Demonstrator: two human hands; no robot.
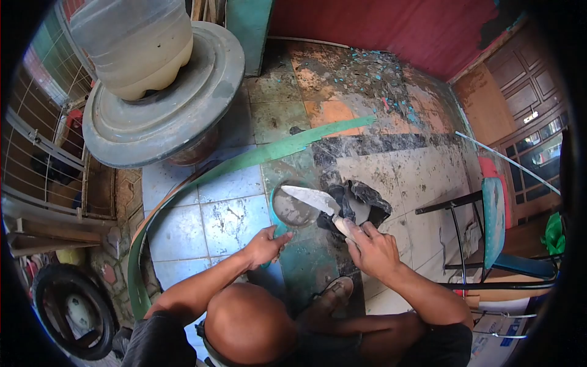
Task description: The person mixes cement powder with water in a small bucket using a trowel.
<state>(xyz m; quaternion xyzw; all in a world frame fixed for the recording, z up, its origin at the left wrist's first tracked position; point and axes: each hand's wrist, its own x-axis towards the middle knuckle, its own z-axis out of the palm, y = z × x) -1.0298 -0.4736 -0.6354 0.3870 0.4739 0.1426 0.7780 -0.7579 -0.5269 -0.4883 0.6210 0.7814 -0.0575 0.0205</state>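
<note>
My left hand (265, 246) is closed on the handle of a teal plastic dipper (273, 211), tilted so that its round mouth shows grey, wet-looking material inside. My right hand (378, 252) grips the pale handle of a pointed trowel (313, 199). The trowel's smeared blade points left and overlaps the dipper's mouth in this view. Just right of the blade, a crumpled black plastic bag (373, 199) lies on the floor with its top spread and grey powder (361, 211) showing inside.
A long green strip (244, 160) curves across the tiles. At upper left, a large plastic bottle (137, 49) stands on a round grey table (214, 101). Rubble (391, 85) litters the floor by the red wall. A teal chair (494, 223) stands right; a tyre (46, 306) lies lower left.
</note>
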